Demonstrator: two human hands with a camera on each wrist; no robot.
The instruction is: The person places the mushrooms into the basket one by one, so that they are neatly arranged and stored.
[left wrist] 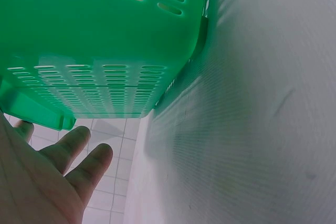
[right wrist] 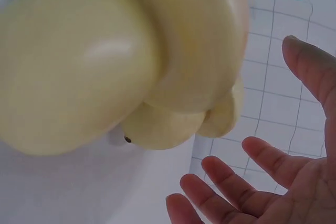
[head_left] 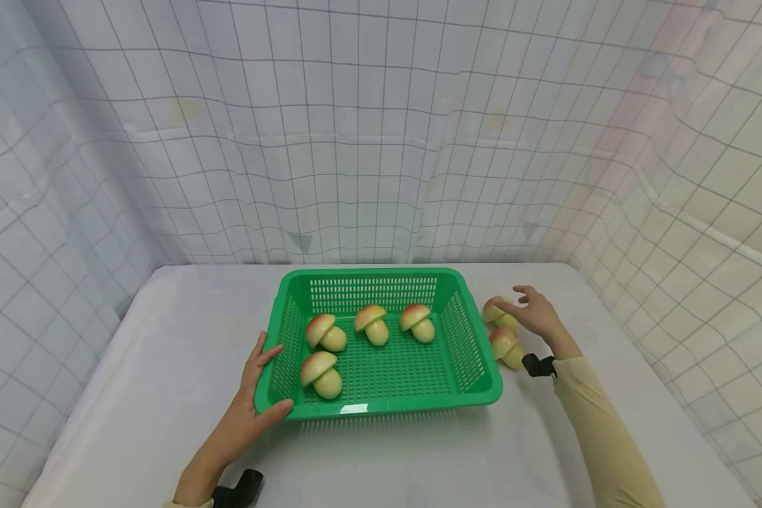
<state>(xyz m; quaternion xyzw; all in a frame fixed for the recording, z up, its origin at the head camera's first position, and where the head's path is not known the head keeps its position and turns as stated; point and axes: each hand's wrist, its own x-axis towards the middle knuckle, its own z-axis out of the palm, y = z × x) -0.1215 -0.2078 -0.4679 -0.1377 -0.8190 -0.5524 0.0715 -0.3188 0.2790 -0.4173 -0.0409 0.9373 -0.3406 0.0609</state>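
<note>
Several toy mushrooms with red-yellow caps and pale stems, one of them a mushroom at the front left point(head_left: 327, 384), lie in a green plastic basket point(head_left: 413, 403). My left hand point(head_left: 241, 413) rests at the basket's left rim, thumb over the front corner and fingers extended along the side; the left wrist view shows these fingers point(left wrist: 94, 169) spread. To the right of the basket lie two more mushrooms, a nearer one point(head_left: 506, 347) and a farther one point(head_left: 492, 310). Over the farther one hovers my right hand point(head_left: 536, 316), its fingers parted and holding nothing in the right wrist view.
A white-covered table point(head_left: 165, 353) carries everything. Behind it and on both sides hang white sheets with a dark grid point(head_left: 368, 155). Each wrist wears a black camera mount, such as the right mount point(head_left: 538, 365).
</note>
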